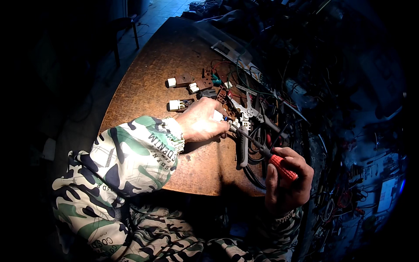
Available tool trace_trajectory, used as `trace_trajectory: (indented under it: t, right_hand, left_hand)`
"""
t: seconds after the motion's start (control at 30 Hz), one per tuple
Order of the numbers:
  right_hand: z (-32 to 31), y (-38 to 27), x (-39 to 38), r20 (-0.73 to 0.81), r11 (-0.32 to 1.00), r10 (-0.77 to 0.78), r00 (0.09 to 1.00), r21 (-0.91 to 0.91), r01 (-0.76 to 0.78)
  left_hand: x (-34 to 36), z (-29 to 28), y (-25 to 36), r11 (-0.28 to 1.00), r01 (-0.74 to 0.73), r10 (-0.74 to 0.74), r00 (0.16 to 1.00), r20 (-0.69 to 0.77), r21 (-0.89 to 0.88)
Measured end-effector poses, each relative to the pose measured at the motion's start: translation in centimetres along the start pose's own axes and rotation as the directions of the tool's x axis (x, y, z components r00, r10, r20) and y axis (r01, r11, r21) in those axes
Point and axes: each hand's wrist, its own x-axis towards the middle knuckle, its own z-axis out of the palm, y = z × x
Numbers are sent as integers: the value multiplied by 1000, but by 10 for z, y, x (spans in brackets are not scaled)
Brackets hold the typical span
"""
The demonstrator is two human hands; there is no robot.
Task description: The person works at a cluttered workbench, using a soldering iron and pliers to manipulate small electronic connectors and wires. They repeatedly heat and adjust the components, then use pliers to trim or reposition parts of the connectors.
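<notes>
Left hand (201,121) pinches a small white plastic piece (218,115), just left of the grey-handled steel wire pliers (249,112); the right hand (292,181) grips a red-handled screwdriver (283,168), its tip near the piece, whether seated I cannot tell. Work there looks unfinished; brown-and-white connector blocks (184,79) lie loose, farther left of the pliers.

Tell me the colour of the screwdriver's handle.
The screwdriver's handle is red, gripped in the right hand; it shows best in the head view.
</notes>
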Motion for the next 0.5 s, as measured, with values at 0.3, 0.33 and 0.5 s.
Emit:
trace_trajectory:
  t: [0.3,0.33,0.5]
  right_hand:
    - [-1,3,2,10,1000,-23,1000,-14,23]
    - [-2,2,2,13,999,-27,1000,-25,27]
    - [-1,-11,1,57,993,-17,998,-112,23]
  left_hand:
    - [1,1,0,1000,-14,14,1000,-6,21]
    - [1,2,1,1000,-19,19,1000,-12,19]
    - [-8,4,4,1000,-7,9,993,-117,18]
